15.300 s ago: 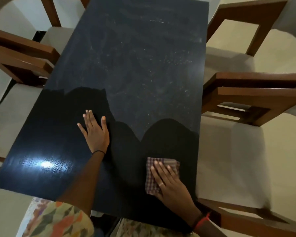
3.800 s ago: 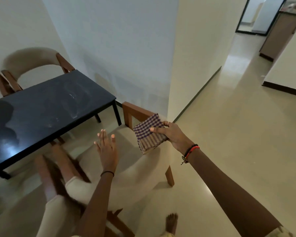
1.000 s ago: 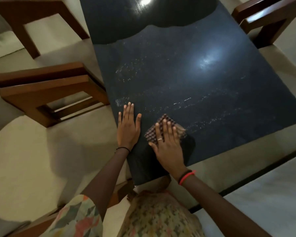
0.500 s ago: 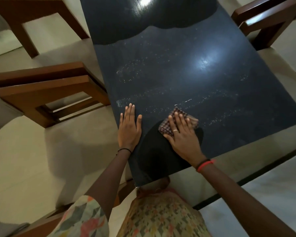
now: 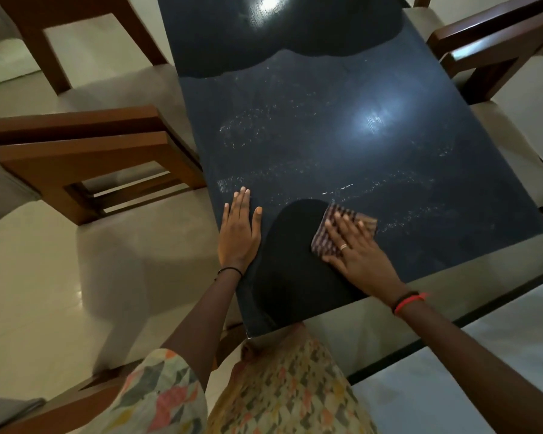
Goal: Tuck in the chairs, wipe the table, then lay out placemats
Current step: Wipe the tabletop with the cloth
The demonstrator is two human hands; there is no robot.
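Rightward along the worktop's (image 5: 311, 126) near edge, the cloth (image 5: 320, 242) had slid under the right hand (image 5: 358, 255), widening the dark wiped patch. Soft, light and folded, it seemed best driven by flat pressure from above, not gripped. Right fingers (image 5: 339, 225) lay straight, slightly spread, pressing it; the left hand (image 5: 239, 236) rested flat by the left edge, fingers together, holding nothing.
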